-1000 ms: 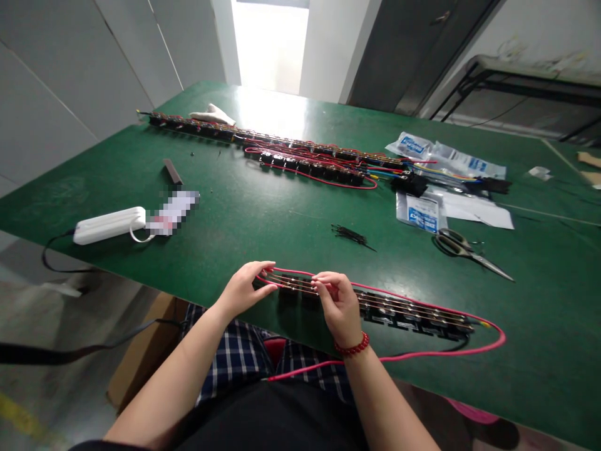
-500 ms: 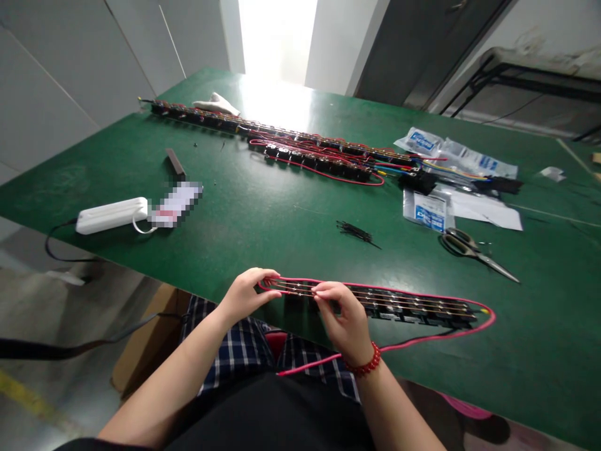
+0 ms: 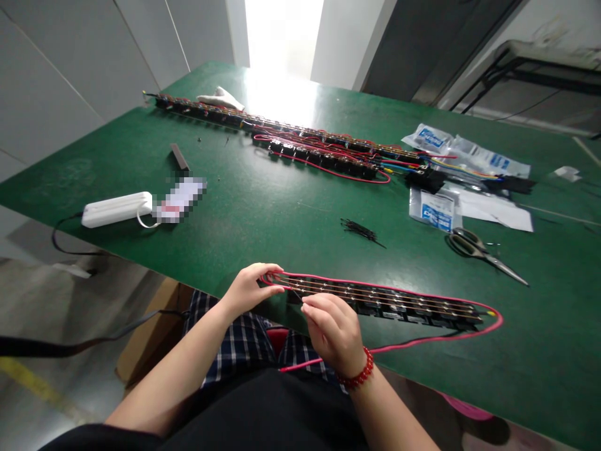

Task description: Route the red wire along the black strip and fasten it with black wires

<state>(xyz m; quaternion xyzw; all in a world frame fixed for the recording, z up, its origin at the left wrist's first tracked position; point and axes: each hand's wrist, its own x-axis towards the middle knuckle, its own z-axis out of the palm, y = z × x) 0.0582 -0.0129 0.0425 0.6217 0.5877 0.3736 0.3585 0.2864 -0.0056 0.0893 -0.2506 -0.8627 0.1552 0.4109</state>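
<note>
Left end of the black strip (image 3: 397, 305) — left hand (image 3: 248, 289) pinching the looped red wire (image 3: 499, 320). Strip's near edge — right hand (image 3: 335, 329) pinching a thin dark strand (image 3: 297, 295).

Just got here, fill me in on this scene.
A person's left hand holds the bent red cable at the left end of a black assembly. The right hand pinches what looks like a thin dark strand. Scissors and a bunch of thin black strips lie farther out on the green table.

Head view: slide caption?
Left hand holds red cable at one end of wired black module strip; right hand pinches thin dark strand.
</note>
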